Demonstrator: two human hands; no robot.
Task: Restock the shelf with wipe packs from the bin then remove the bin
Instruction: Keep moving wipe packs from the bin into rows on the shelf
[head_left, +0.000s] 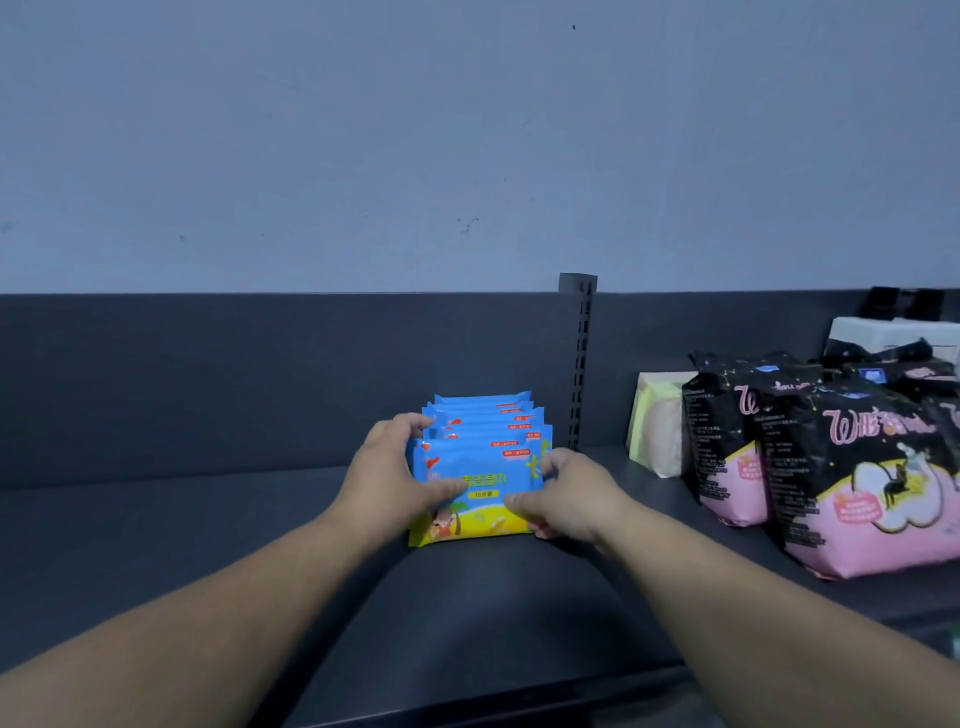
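Observation:
Several blue and yellow wipe packs stand upright in a row on the dark grey shelf, one behind the other, front faces toward me. My left hand grips the left side of the row, thumb across the front pack and fingers curled over the packs behind. My right hand holds the right edge of the front pack, thumb on its face. The bin is out of view.
Black and pink product bags fill the shelf on the right, with a pale yellow-green pack behind them. A slotted metal upright rises just behind the wipes. The shelf's back panel and a grey wall lie beyond.

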